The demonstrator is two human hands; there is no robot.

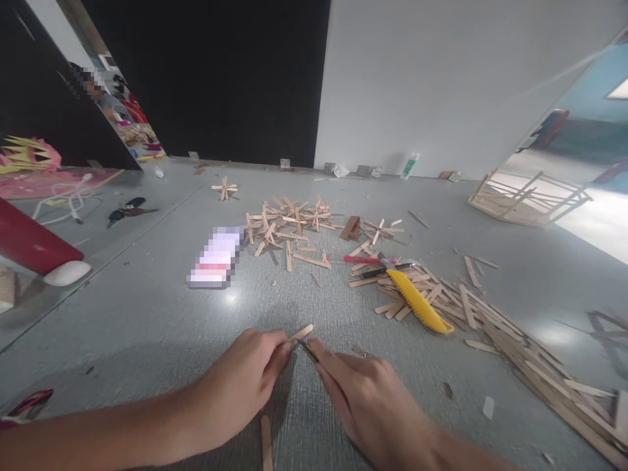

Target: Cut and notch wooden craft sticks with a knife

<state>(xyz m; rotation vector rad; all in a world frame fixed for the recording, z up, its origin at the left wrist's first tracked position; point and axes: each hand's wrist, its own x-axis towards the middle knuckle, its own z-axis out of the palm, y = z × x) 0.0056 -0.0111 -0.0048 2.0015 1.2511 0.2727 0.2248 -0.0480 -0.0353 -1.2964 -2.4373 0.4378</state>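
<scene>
Pinched in my left hand (252,366) is a small wooden stick (305,332), its rounded end pointing up and right. My right hand (363,392) grips a thin dark blade-like tool (307,350), whose tip meets or nearly meets the stick between my hands. Most of the tool is hidden by my fingers. Another wooden stick (265,441) lies on the table below my left hand. Beyond my hands is a heap of sticks (294,219), some joined in star shapes. A yellow-handled cutter (417,301) rests on more sticks to the right.
A phone (216,258) lies left of the heap. A red cylinder (34,239), keys (130,209) and a white cable (63,199) are at the left. Long wooden strips (540,379) spread along the right. A stick frame (530,199) stands at the back right. Upright panels border the table.
</scene>
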